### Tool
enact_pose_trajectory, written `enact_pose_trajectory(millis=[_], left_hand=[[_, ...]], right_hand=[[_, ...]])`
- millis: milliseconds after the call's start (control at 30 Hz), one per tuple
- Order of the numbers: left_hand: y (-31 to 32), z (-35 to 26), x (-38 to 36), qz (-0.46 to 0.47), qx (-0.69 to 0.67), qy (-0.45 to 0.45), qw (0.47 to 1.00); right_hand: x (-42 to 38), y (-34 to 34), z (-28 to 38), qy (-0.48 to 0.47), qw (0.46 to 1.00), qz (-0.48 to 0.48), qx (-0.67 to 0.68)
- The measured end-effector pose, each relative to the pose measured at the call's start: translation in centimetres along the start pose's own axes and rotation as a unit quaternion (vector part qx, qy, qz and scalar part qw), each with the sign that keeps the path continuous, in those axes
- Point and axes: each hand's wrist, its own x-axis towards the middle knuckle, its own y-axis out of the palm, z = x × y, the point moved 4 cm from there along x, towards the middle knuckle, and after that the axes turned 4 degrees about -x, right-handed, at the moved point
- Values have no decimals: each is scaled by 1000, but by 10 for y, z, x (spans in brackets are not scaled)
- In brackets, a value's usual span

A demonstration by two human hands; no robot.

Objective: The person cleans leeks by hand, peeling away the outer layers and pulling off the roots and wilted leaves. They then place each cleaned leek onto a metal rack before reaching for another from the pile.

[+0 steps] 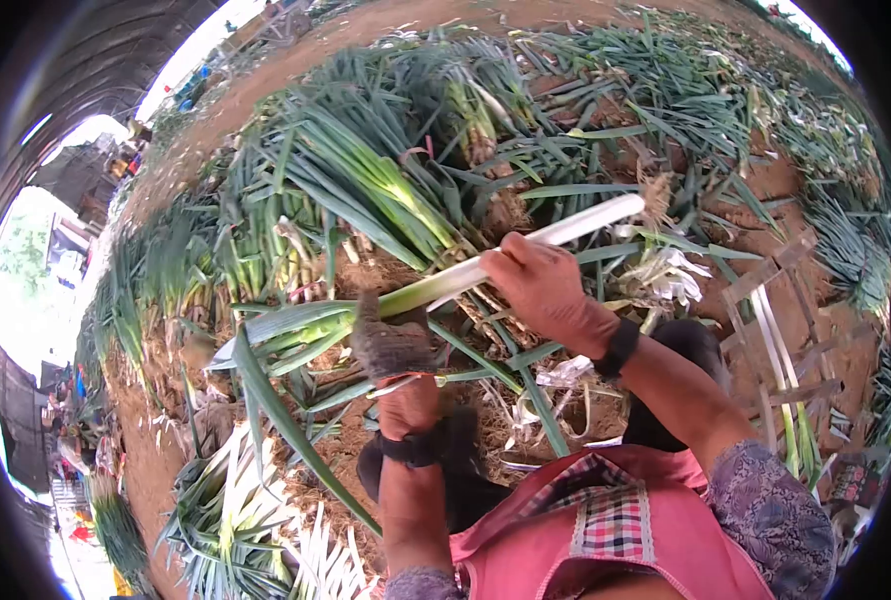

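Observation:
A long green onion with a white stem (pixel 595 219) lies slantwise across the middle, its roots at the upper right and its green leaves at the lower left. My left hand (pixel 395 345), in a dark, dirty glove, is wrapped round it where white turns to green. Bare, my right hand (pixel 540 285) closes on the white stem farther up. Just behind the stem rests a large pile of green onions (pixel 375 185). Peeled pale skins (pixel 665 275) lie to the right of my right hand.
Peeled onions (pixel 235 510) lie at the lower left. A wooden frame (pixel 780 330) with a few white stems across it stands at the right. More onions (pixel 685 90) cover the soil at the back right. A standing bundle (pixel 117 520) is at the far left.

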Motion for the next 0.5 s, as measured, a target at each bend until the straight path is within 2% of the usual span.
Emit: enact_pose_trajectory(millis=[33,67,167,233,267,300,333,400,433,500], left_hand=[[-2,-11,-4,27,81,53,995],[-1,-14,-8,41,100,61,992],[-6,11,-2,16,-13,-36,999],[-12,45,8,8,-40,-22,999],[-17,59,10,67,60,92,992],[-23,74,10,104,145,214,960],[-24,71,8,124,193,240,943],[-24,69,7,128,188,197,954],[-24,72,6,111,134,128,976],[-15,43,0,102,109,59,987]], right_hand=[[-6,8,-6,9,1000,-10,4],[-6,14,-8,15,999,-27,14],[-1,5,0,-25,1000,11,-8],[0,5,3,-26,999,23,-7],[-2,6,2,-30,999,26,-8],[-3,7,2,-32,999,31,-10],[-3,6,4,-33,999,34,-8],[-4,5,5,-33,999,41,-5],[-4,4,6,-34,999,42,2],[-7,4,5,-35,998,44,16]])
